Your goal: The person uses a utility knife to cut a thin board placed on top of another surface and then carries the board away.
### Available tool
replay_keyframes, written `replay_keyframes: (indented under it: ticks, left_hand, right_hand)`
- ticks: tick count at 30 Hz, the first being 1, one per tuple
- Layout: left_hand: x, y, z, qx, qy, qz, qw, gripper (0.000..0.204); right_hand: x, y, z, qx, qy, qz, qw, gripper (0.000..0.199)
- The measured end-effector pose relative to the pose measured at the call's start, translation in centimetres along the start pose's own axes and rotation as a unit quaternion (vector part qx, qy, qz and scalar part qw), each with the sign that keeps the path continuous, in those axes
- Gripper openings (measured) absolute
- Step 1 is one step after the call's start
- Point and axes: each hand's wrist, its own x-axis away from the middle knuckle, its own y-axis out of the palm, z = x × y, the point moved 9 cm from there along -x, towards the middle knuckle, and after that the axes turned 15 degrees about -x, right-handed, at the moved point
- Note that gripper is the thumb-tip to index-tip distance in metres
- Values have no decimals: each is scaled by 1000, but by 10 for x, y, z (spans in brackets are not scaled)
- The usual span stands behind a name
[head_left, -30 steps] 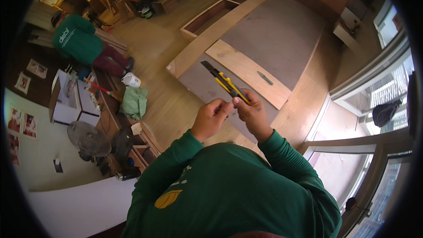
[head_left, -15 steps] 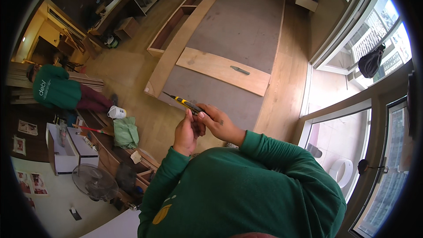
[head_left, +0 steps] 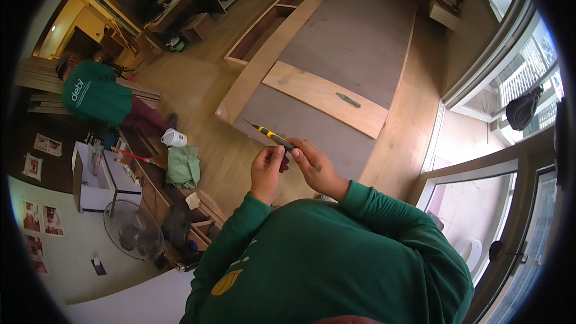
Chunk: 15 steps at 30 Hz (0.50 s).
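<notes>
In front of my chest, both hands are on a yellow and black utility knife (head_left: 274, 137), its thin blade slanting up to the left. My right hand (head_left: 314, 166) closes round the rear of the handle. Thumb and fingers of my left hand (head_left: 266, 174) pinch the handle from the near side; some fingertips are hidden. Beyond the knife, a light wooden board (head_left: 312, 94) lies across a low grey-topped platform (head_left: 355, 30). On that board rests a slim grey-green tool (head_left: 348, 100), apart from my hands.
At left, a person in a green top (head_left: 96, 93) bends beside stacked planks (head_left: 45, 78). Nearer are a white bucket (head_left: 174, 138), a green sack (head_left: 183, 167) and a fan (head_left: 133, 229). Open wooden compartments (head_left: 258, 36) line the platform's left side. Glazed doors (head_left: 474, 204) stand at right.
The view has shifted, so the room sits further right and slightly lower. Both hands still hold the knife; my left thumb now lies against its handle.
</notes>
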Motion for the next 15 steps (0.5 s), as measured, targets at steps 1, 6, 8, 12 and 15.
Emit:
replay_keyframes:
  ticks: [1, 6, 8, 12, 15]
  left_hand:
    - [1, -1, 4, -12, 14, 11, 1000, 30]
    - [3, 13, -14, 80, -134, -91, 984, 56]
    - [4, 15, -19, 134, -139, -122, 974, 54]
    - [0, 6, -10, 60, -57, -75, 994, 33]
    - [2, -6, 36, -207, 118, 28, 971, 21]
  right_hand:
    - [0, 0, 2, 6, -16, 8, 1000, 31]
    - [0, -2, 7, 38, -7, 14, 999, 32]
    - [0, 1, 9, 37, -5, 8, 999, 33]
    - [-1, 2, 4, 50, -24, 5, 998, 34]
    - [-1, -2, 16, -16, 11, 11, 1000, 35]
